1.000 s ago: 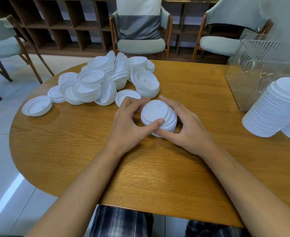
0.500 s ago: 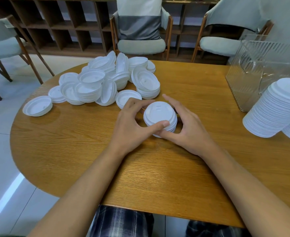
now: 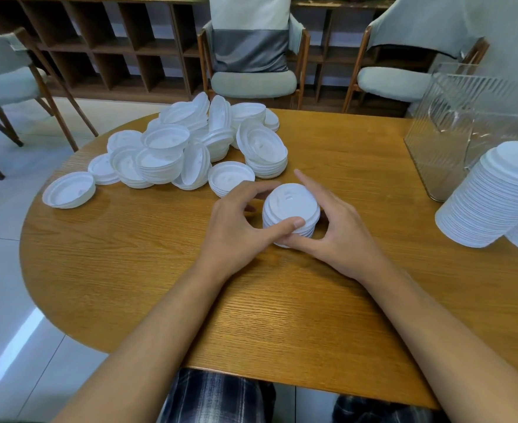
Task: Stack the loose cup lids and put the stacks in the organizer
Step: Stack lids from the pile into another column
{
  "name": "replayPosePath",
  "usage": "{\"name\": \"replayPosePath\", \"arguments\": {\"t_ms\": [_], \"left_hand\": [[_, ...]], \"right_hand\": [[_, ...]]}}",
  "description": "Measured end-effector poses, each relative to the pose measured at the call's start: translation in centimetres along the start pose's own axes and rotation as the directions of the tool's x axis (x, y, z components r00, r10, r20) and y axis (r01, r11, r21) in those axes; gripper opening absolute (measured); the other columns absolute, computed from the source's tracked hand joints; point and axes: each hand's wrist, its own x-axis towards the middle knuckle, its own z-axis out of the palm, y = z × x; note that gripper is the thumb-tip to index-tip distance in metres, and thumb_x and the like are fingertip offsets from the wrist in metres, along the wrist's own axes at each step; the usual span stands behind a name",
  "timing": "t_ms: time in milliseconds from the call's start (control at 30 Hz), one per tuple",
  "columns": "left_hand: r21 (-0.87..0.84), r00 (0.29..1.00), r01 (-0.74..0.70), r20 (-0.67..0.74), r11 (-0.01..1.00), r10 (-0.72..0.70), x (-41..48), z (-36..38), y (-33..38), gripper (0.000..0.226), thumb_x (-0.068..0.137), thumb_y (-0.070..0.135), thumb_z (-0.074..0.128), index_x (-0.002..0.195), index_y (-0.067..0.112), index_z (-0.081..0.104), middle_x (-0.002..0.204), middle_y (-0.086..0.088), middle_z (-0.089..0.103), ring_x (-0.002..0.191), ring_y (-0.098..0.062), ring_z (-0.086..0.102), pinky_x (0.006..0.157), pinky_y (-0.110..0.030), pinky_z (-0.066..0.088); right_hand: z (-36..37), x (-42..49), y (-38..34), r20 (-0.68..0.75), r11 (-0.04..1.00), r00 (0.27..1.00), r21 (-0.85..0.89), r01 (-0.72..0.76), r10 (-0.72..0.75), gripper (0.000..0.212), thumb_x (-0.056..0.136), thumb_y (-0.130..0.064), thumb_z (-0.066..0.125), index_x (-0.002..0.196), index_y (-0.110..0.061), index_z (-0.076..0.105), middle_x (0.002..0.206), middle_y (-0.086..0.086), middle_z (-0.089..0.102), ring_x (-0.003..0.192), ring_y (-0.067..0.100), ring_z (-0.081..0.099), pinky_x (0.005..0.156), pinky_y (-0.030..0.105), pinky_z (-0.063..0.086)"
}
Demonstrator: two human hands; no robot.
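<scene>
A short stack of white cup lids (image 3: 289, 206) stands on the wooden table (image 3: 160, 270) in the middle. My left hand (image 3: 236, 230) grips its left side, thumb across the front rim. My right hand (image 3: 340, 233) cups its right side, with the thumb under the front edge and the fingers stretched along the far side. A heap of loose white lids (image 3: 190, 148) lies behind and to the left. The clear ribbed organizer (image 3: 453, 132) stands at the right rear. Two tall lid stacks (image 3: 492, 196) lean at the right edge.
One single lid (image 3: 68, 190) lies apart at the table's left rim. Chairs (image 3: 251, 77) stand beyond the table's far edge in front of a wooden shelf unit. Bare table lies between me and the small stack.
The small stack sits straighter between my hands than a second ago, when it was slanted. Both hands stay around it and have shifted slightly to the right.
</scene>
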Motion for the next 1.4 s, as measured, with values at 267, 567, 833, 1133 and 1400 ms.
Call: {"name": "replayPosePath", "arguments": {"t_ms": [267, 567, 833, 1133, 1400], "left_hand": [[0.029, 0.998, 0.019, -0.055, 0.999, -0.017, -0.2, 0.2, 0.0, 0.053, 0.069, 0.05, 0.094, 0.112, 0.025, 0.073, 0.107, 0.019, 0.073, 0.107, -0.005, 0.068, 0.086, -0.028, 0.056], [0.038, 0.997, 0.077, 0.01, 0.996, -0.078, -0.2, 0.2, -0.3, 0.055, 0.068, 0.051, 0.094, 0.11, 0.026, 0.069, 0.109, 0.02, 0.072, 0.109, 0.0, 0.065, 0.087, -0.03, 0.054], [0.167, 0.988, -0.111, -0.092, 0.98, 0.127, 0.0, -0.8, -1.4, 0.033, 0.095, 0.045, 0.069, 0.112, 0.017, 0.075, 0.109, 0.009, 0.074, 0.104, -0.007, 0.067, 0.091, -0.028, 0.052], [0.588, 0.973, -0.067, -0.141, 0.806, 0.184, 0.9, -1.4, -3.8, 0.033, 0.086, -0.004, 0.071, 0.113, 0.012, 0.078, 0.104, -0.005, 0.079, 0.1, -0.029, 0.071, 0.095, -0.042, 0.044], [0.467, 0.961, -0.119, -0.168, 0.877, 0.22, 0.9, -1.5, -3.6, 0.025, 0.084, -0.006, 0.077, 0.105, 0.008, 0.077, 0.097, -0.004, 0.074, 0.087, -0.023, 0.069, 0.079, -0.036, 0.056]], "right_hand": [[0.1, 0.1, 0.3, 0.004, 1.0, 1.0, -0.009, 0.004, -0.004, 0.103, 0.071, -0.05, 0.091, 0.159, -0.031, 0.042, 0.14, -0.015, 0.058, 0.131, -0.007, 0.049, 0.106, 0.008, 0.034], [0.1, 0.1, 0.5, 0.026, 1.0, 1.0, -0.027, 0.015, -0.014, 0.107, 0.07, -0.046, 0.094, 0.161, -0.027, 0.039, 0.144, -0.013, 0.056, 0.134, -0.002, 0.05, 0.112, 0.016, 0.037], [0.0, -0.1, 0.1, -0.005, 0.998, 1.0, -0.062, -0.007, 0.007, 0.094, 0.079, -0.051, 0.087, 0.159, -0.03, 0.043, 0.142, -0.02, 0.055, 0.135, -0.002, 0.048, 0.111, 0.015, 0.035], [-0.2, -0.1, 0.4, -0.045, 0.996, 0.999, -0.079, -0.031, 0.027, 0.092, 0.079, -0.046, 0.088, 0.158, -0.029, 0.045, 0.138, -0.019, 0.055, 0.13, -0.009, 0.046, 0.104, 0.003, 0.029], [-0.4, -0.1, 0.5, -0.032, 0.995, 0.999, -0.09, -0.04, 0.037, 0.093, 0.079, -0.051, 0.086, 0.159, -0.031, 0.042, 0.141, -0.02, 0.052, 0.132, -0.007, 0.045, 0.104, 0.001, 0.028]]}}
